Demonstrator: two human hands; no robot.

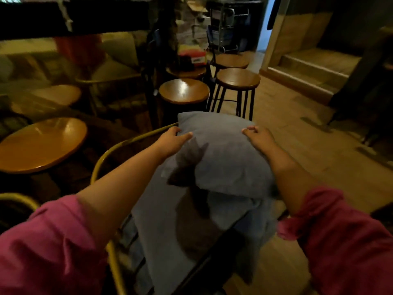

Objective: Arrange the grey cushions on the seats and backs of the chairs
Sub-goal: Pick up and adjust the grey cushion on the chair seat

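Two grey cushions (223,158) stacked; left hand (172,141) and right hand (258,138) grip the top one.

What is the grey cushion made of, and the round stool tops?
Cushion: soft woven fabric, matte, probably stuffed; it puffs and dents under the hands. Stool tops: likely varnished wood, brown with shiny light patches. Stool legs look like thin black metal.
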